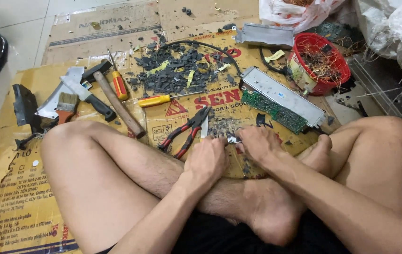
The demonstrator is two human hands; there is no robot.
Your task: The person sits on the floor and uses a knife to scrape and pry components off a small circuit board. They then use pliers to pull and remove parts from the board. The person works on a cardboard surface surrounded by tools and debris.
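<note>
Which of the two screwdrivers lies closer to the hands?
The yellow-handled screwdriver, lying crosswise just above the pliers; the orange-handled screwdriver sits farther off beside the hammer.

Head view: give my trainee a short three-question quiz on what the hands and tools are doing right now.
1. True or false: the left hand and right hand both pinch the small shiny metal piece.
2. Which tool lies nearest the left hand? A) the red-and-black-handled pliers B) the wooden-handled hammer C) the wooden-handled paintbrush
3. Fill in: the green circuit board lies against the long grey metal ____.

Key: 1 true; 2 A; 3 casing.
</note>
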